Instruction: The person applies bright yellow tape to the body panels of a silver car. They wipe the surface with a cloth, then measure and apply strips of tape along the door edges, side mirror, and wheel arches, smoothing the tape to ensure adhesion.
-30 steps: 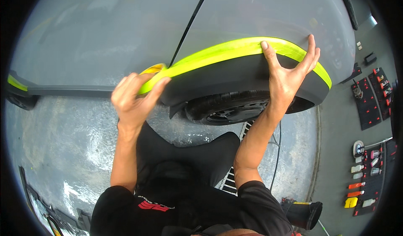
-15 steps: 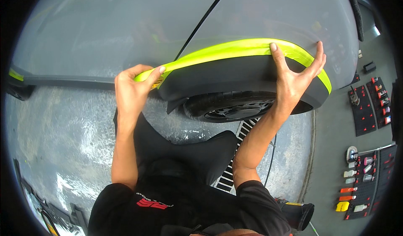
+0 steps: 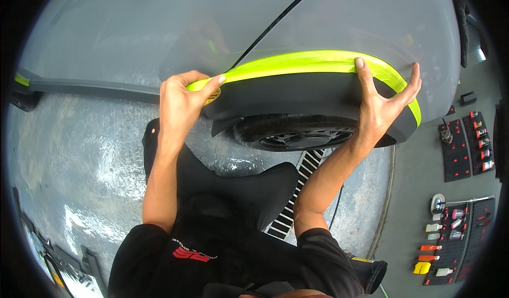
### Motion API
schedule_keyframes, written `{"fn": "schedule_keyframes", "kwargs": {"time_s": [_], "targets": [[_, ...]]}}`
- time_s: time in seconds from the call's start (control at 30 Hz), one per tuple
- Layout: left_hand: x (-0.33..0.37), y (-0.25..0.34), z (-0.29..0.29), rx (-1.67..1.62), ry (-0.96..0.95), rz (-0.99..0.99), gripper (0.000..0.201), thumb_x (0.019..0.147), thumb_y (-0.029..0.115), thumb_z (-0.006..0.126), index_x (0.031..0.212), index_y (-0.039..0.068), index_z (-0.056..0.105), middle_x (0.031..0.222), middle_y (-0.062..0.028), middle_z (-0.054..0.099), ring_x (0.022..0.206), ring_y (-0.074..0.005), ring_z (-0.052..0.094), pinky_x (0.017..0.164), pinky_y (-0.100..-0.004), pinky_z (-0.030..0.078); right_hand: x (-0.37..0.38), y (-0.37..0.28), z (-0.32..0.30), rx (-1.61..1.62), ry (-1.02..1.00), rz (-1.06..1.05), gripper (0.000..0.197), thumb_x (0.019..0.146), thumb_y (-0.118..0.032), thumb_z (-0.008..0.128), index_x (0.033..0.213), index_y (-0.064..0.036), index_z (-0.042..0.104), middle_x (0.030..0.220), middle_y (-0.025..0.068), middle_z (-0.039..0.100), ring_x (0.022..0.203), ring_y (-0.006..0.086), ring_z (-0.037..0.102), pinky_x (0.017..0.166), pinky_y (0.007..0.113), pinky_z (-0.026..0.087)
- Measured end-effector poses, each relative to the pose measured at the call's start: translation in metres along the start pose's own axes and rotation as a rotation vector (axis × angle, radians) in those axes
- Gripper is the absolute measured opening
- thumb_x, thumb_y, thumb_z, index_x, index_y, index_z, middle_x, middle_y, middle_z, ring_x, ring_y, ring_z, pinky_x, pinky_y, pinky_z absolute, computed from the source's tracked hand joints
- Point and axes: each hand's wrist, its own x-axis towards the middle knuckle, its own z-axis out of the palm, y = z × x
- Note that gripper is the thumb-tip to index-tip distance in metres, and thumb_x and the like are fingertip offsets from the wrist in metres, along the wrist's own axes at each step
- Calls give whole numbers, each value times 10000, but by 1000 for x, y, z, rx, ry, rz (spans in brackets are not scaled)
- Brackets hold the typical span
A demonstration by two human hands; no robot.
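A strip of bright yellow-green masking tape (image 3: 297, 61) runs along the grey car body (image 3: 175, 38), just above the black wheel arch trim (image 3: 291, 93). At the tape's left end my left hand (image 3: 180, 109) is closed, thumb and fingers pinching the tape roll, mostly hidden by the hand; a yellow printed core (image 3: 214, 96) peeks out under the thumb. Over the arch, my right hand (image 3: 377, 107) presses its thumb on the strip, its fingers spread apart and resting at the panel farther right. Below the trim is the black wheel (image 3: 310, 137).
More yellow-green tape (image 3: 21, 80) marks the car at the far left. A slatted floor drain (image 3: 297, 197) crosses the floor beneath my right arm. At the right, black pegboards (image 3: 457, 157) hold tools and bottles. A dark cylindrical object (image 3: 371, 271) stands by my right side.
The view has shifted slightly. My left hand with the tape roll has come a little right, closer to the arch, and my right thumb has slid slightly right along the strip.
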Motion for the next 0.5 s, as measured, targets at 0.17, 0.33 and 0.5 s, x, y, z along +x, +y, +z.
{"fn": "schedule_keyframes", "kwargs": {"time_s": [0.17,0.33,0.5], "targets": [[-6,2,-9,-9,31,35,285,912,220,878,959,-55,819,777,-83,775,705,-106,699,665,-263,547,-1,0,1,3,-13,-16,1177,696,-356,1034,1643,-118,377,1716,332,168,1634,423,131,1287,582,185],[-27,7,-23,-49,160,209,202,879,134,893,963,-36,825,786,-100,777,704,-122,691,668,-277,523,-1,0,1,-21,0,-8,1165,704,-360,1029,1641,-116,380,1714,328,172,1632,429,135,1287,588,179],[-24,6,-15,-178,146,96,222,903,162,883,978,-40,825,801,-98,789,733,-117,708,700,-255,539,-4,-5,4,-46,8,-11,1164,699,-360,1030,1636,-111,385,1713,325,170,1630,431,136,1287,593,177]]}}
